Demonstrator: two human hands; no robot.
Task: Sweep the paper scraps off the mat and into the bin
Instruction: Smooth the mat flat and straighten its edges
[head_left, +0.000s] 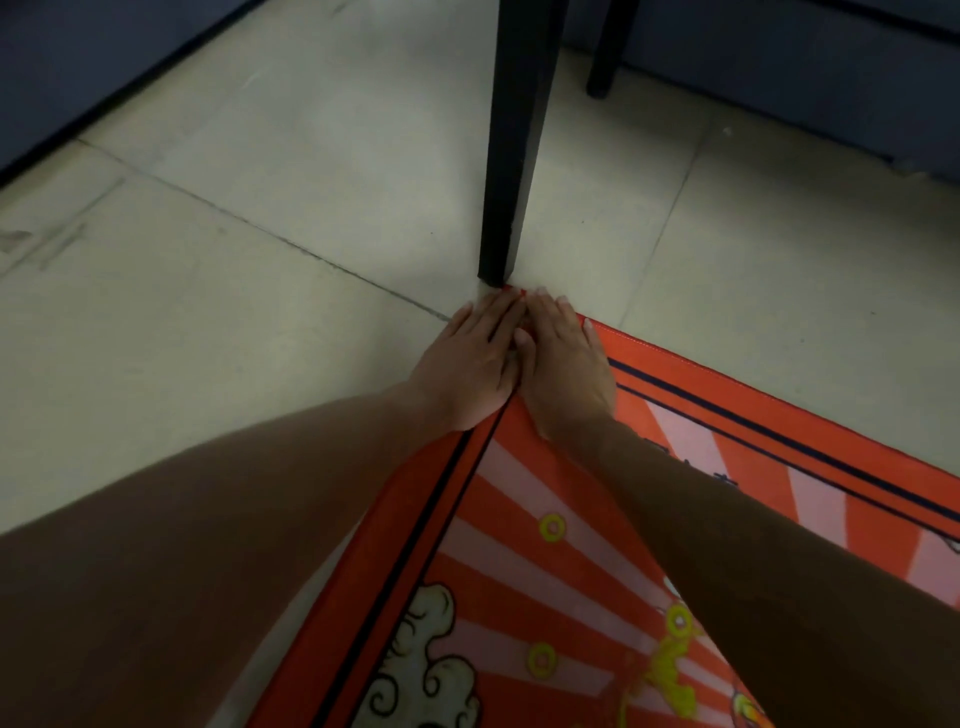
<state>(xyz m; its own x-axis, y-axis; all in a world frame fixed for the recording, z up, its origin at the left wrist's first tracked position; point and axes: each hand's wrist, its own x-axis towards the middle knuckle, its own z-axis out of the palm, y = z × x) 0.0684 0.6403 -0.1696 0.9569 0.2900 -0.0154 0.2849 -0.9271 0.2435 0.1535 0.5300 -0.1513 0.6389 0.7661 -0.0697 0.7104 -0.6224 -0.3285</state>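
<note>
Both hands flat, fingers (498, 317) extended, pressing mat (519, 519) corner beside table leg (514, 156).

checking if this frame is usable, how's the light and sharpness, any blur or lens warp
Head view: dim, uneven light, floor tiles brightest, forearms in deep shadow; soft overall, fingertips of left hand and right hand slightly smeared; wide-angle warp leans the black furniture leg and bows the mat border; no glare.
</note>
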